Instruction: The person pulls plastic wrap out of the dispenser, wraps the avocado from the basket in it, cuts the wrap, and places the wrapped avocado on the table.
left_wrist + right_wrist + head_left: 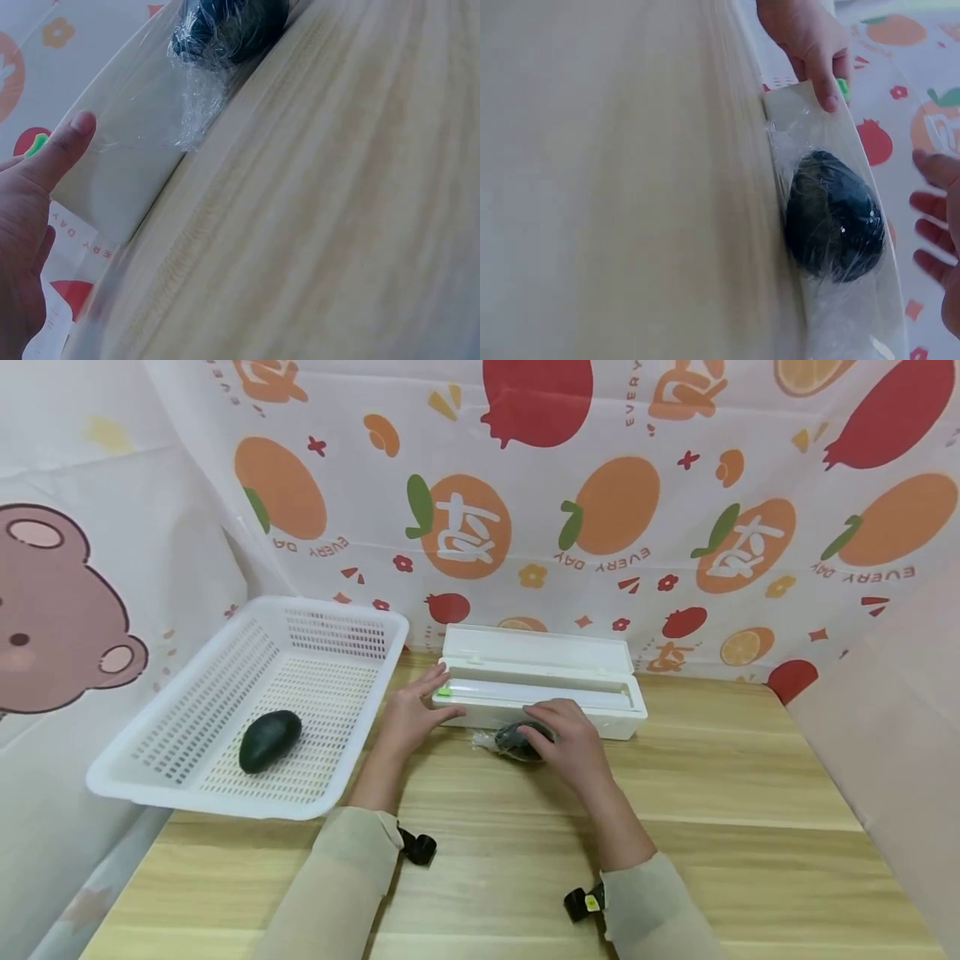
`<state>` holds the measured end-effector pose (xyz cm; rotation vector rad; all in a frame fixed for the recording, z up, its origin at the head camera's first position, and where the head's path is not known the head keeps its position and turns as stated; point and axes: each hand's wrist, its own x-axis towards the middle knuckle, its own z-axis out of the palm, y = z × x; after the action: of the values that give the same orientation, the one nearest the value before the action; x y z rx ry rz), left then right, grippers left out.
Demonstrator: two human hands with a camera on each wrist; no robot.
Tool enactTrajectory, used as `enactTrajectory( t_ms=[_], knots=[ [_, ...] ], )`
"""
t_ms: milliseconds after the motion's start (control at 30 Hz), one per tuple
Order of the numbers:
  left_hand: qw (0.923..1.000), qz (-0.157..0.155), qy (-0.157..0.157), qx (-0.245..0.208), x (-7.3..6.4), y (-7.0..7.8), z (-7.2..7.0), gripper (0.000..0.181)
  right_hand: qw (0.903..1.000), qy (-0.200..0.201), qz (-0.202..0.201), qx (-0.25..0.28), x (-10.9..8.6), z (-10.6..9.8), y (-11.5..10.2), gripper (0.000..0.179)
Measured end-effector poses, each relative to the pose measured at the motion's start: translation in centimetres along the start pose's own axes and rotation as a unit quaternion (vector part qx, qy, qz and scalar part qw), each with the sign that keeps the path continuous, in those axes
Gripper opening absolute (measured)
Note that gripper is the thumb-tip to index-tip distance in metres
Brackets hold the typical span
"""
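A dark green avocado [832, 217] in clear cling film [202, 97] lies against the front of a white cling film dispenser box [618, 724]. The box's lid [536, 646] stands raised, and a white roll [540, 693] lies inside. My left hand [405, 714] holds the left end of the box, its thumb on the front face near a green piece [444, 692]. Above the wrapped avocado and the box's front edge is my right hand [573, 743]. Its fingers are spread and loosely bent in the right wrist view, apart from the avocado.
To the left stands a white plastic basket [367, 735] with an unwrapped avocado [270, 741] in it. The wooden table [720, 810] reaches toward me and to the right. A fruit-printed sheet [540, 527] hangs right behind the box.
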<state>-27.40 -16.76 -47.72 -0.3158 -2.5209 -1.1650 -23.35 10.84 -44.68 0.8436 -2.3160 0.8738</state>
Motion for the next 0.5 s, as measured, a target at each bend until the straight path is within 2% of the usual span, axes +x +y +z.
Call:
enactTrajectory(
  t_ms=[100,167,367,500],
  knots=[
    [0.9999,0.009,0.001,-0.013,0.1,0.0,0.0,0.074,0.9971,0.008,-0.076,0.0,1.5,0.5,-0.2,0.034],
    [0.9997,0.008,0.0,-0.024,0.2,0.0,-0.1,0.073,0.9944,0.0,-0.105,0.002,2.5,1.0,-0.3,0.034],
    [0.999,-0.007,-0.01,-0.044,0.1,-0.1,-0.2,0.073,0.9898,-0.063,-0.128,-0.005,5.4,2.9,-0.8,0.028],
    [0.9988,-0.006,-0.009,-0.047,0.0,-0.2,-0.1,0.07,0.983,-0.103,-0.147,-0.04,7.1,4.5,-1.1,0.023]
  ],
)
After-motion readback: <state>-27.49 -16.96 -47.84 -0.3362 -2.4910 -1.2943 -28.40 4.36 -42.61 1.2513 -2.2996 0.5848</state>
